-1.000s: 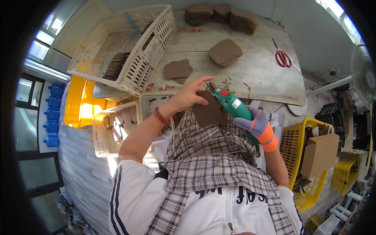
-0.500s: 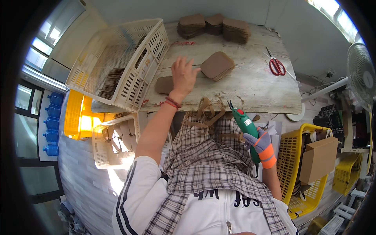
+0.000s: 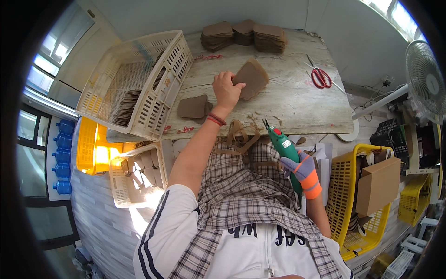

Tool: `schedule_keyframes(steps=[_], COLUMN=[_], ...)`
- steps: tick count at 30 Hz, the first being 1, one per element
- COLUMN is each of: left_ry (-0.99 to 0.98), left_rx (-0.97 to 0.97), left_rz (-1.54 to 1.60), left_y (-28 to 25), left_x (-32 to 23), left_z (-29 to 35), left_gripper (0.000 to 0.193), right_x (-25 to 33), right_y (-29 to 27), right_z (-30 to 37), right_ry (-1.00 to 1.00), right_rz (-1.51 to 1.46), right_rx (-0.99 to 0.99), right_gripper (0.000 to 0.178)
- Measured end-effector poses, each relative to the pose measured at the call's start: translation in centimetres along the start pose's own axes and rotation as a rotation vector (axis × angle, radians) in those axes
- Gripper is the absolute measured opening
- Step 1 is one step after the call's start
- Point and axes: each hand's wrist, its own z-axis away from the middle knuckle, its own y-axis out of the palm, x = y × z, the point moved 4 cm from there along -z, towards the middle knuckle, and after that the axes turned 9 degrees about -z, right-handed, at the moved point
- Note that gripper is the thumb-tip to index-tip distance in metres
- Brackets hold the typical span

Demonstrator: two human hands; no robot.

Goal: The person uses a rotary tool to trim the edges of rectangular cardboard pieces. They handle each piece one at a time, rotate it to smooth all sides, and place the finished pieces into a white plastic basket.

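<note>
My bare left hand [image 3: 226,91] grips the left edge of a small stack of brown rounded-corner pads [image 3: 252,80], thumb on top. The stack looks tilted up off the table. Just left of my wrist, a few similar brown pads [image 3: 191,107] lie on the tabletop. In a grey and orange glove, my right hand [image 3: 304,173] is closed round green electric scissors [image 3: 284,145], their dark blades pointing up toward the table's near edge. Brown offcut strips [image 3: 241,139] hang at that edge and over my checked apron [image 3: 241,186].
Taller pad stacks [image 3: 269,38] stand at the back of the worn table [image 3: 297,102]. Red-handled scissors [image 3: 320,78] lie right. A white crate [image 3: 162,100] with pads stands left. Yellow baskets [image 3: 341,200] and a fan [image 3: 425,86] flank the right side.
My left hand has moved right and taken hold of the pad stack, which has turned and tilted. More pads now show beside my wrist. My right hand still holds the electric scissors.
</note>
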Motion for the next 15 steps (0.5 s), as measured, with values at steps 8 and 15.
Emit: schedule_keyframes(steps=[8,15], left_ry=[-0.505,-0.619], left_rx=[-0.055,-0.075], left_rz=[1.605,2.033], left_y=[-1.6,0.2], left_x=[-3.3,-5.6], left_z=[4.6,7.0], left_gripper=[0.027,0.038], right_x=[3.4,5.0], right_y=[1.7,2.8], right_z=[-0.2,0.0], right_ry=[-0.095,-0.142], right_rz=[-0.018,-0.067], right_rx=[-0.072,-0.075], right_gripper=[0.034,0.034])
